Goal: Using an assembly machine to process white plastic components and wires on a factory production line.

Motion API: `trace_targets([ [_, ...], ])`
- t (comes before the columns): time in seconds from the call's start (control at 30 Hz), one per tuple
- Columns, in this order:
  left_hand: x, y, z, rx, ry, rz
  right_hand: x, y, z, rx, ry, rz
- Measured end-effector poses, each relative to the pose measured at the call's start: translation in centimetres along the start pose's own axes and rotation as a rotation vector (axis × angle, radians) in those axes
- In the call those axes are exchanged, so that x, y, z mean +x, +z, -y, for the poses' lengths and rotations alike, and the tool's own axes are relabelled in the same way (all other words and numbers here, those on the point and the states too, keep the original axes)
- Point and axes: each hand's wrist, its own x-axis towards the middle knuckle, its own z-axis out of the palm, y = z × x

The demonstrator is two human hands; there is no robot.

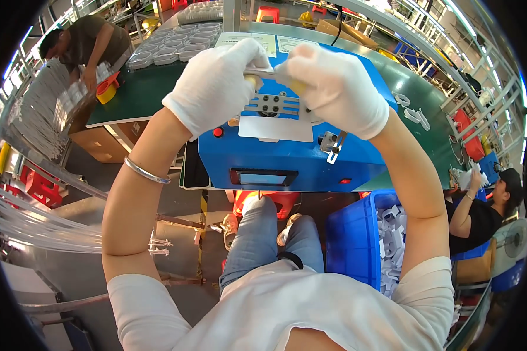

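Both gloved hands meet over the blue machine: left hand and right hand pinch a small pale strip between fingertips, apparently seating it above the black-holed fixture. Lowering it squarely needs careful alignment.

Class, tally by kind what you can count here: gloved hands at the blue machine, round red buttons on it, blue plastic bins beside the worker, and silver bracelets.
White-gloved hands: 2
Round red button: 1
Blue plastic bin: 1
Silver bracelet: 1
Total: 5
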Motion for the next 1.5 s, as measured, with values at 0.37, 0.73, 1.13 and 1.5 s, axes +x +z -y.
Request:
trace_targets([
  [0.37, -0.7, -0.2, -0.5, -0.052, -0.054, -0.005, 1.5, 0.7, -0.1, 0.825, 0.676, 0.271],
  [0.73, -7.2, 4.6, -3.4, -0.612, -0.363, -0.613, -1.7, 0.9, -1.0, 0.972, 0.586, 0.255],
  [1.13, -8.4, 8.3, -7.1, -1.457, -0.53, -0.356, -0.1, 1.2, -0.2, 0.469, 0.342, 0.207],
  [1.5, -6.4, 5.5, -7.9, -1.709, -0.469, -0.23, -0.5, 0.3, 1.8, 0.397, 0.403, 0.105],
])
